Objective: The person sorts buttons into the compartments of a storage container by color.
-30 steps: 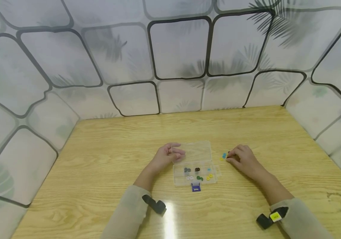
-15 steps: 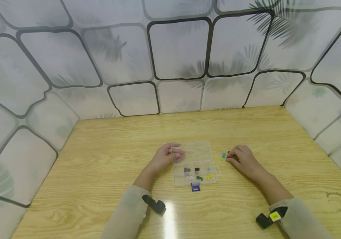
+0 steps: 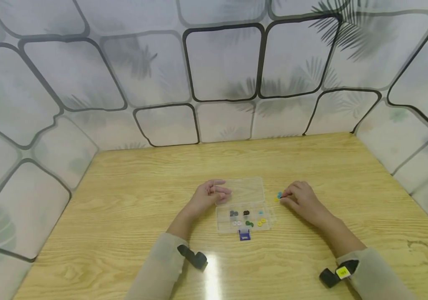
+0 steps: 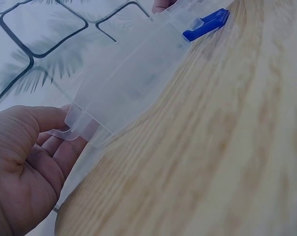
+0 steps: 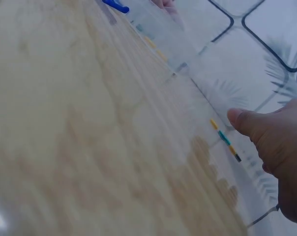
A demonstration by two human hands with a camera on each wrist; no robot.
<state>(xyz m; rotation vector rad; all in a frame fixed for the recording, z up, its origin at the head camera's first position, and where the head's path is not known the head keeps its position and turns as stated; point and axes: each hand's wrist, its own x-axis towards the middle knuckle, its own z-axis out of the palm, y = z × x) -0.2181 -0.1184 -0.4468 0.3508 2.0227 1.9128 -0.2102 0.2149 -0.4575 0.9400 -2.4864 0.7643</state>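
Note:
In the head view my left hand (image 3: 211, 194) pinches the left edge of the raised clear lid (image 3: 245, 189) of a plastic compartment box (image 3: 224, 227); the left wrist view shows the thumb in front and fingers behind. Inside sit small discs like buttons: grey (image 3: 233, 213), brown (image 3: 246, 213), white (image 3: 237, 223), green (image 3: 249, 223), yellow (image 3: 261, 222) and one blue (image 3: 260, 212). My right hand (image 3: 304, 201) is right of the box, thumb and forefinger close together beside loose blue discs (image 3: 279, 194) and a yellow one (image 3: 276, 199). I cannot tell whether they pinch a disc.
A blue latch (image 3: 244, 235) hangs from the box's front edge. In the right wrist view a short row of loose yellow, teal and dark discs (image 5: 223, 137) lies on the wooden table (image 3: 142, 175). A patterned fabric screen (image 3: 225, 62) stands behind the table and at both sides.
My right hand has shifted slightly left toward the loose blue discs, and the dark disc beside its fingertips is now covered. My left hand keeps its hold on the lid.

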